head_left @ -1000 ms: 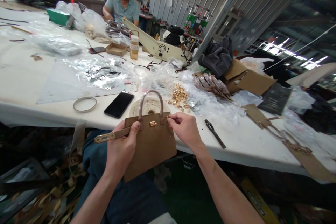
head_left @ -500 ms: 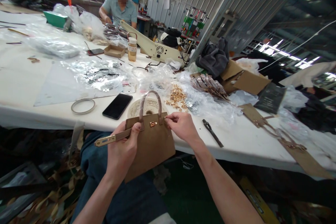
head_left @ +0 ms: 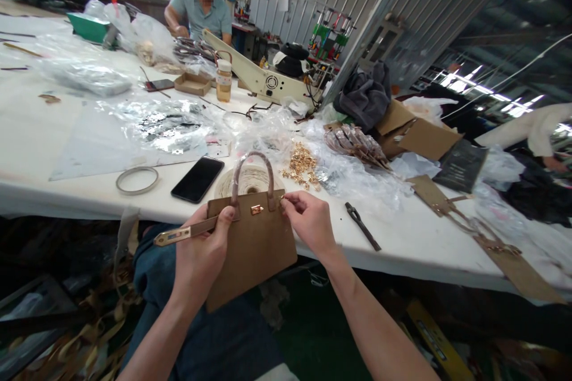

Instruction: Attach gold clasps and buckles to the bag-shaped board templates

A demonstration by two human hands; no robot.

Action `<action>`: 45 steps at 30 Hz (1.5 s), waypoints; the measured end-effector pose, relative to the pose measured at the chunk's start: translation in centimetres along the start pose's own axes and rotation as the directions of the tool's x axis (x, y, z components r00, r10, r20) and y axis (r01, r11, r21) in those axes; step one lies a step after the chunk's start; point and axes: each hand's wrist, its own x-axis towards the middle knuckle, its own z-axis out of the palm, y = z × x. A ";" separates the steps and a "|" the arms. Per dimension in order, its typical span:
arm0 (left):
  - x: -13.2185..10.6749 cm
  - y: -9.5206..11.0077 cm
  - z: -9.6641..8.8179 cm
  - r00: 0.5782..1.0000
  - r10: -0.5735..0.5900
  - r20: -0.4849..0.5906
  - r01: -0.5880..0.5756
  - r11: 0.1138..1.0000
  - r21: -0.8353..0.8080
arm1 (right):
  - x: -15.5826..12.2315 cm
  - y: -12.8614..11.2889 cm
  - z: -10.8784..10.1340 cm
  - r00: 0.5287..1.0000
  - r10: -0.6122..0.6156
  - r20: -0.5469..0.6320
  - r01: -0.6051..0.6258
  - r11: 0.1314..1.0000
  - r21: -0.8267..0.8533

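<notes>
My left hand (head_left: 203,256) is closed round the left edge of a brown handbag panel (head_left: 259,250), thumb on its front near the handle base. A strap (head_left: 185,232) with a gold metal plate sticks out leftward from under that thumb. The panel is tilted at the table edge, with an arched wrapped handle (head_left: 254,161) on top and a small gold clasp (head_left: 257,209) below it. At the panel's upper right corner, my right hand (head_left: 310,217) pinches a tiny gold fitting (head_left: 281,197), mostly hidden by the fingertips.
Behind the panel lies a roll of tape (head_left: 227,181), with a pile of gold fittings (head_left: 300,164) beyond. A black phone (head_left: 198,179) and a ring (head_left: 137,180) lie left, a dark punch tool (head_left: 361,226) right. A co-worker (head_left: 203,9) sits across the table.
The panel and my left hand have shifted slightly left in view. My right hand stays at the panel's upper right corner. At far right, another person's hand has come into view.
</notes>
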 end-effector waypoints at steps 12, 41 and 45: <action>-0.1 -0.7 0.1 1.000 0.012 -0.004 -0.012 1.000 -0.012 | -0.5 0.2 0.2 0.996 -0.083 0.019 0.084 0.995 -0.047; -1.4 -0.8 0.9 0.994 0.081 -0.074 -0.077 0.996 0.055 | 4.3 -0.6 -0.2 0.938 0.030 0.346 0.060 0.967 -0.246; -1.5 -0.4 0.7 0.988 0.137 -0.072 -0.131 0.988 0.082 | 5.3 0.5 -0.8 0.889 0.145 0.435 -0.108 0.988 -0.110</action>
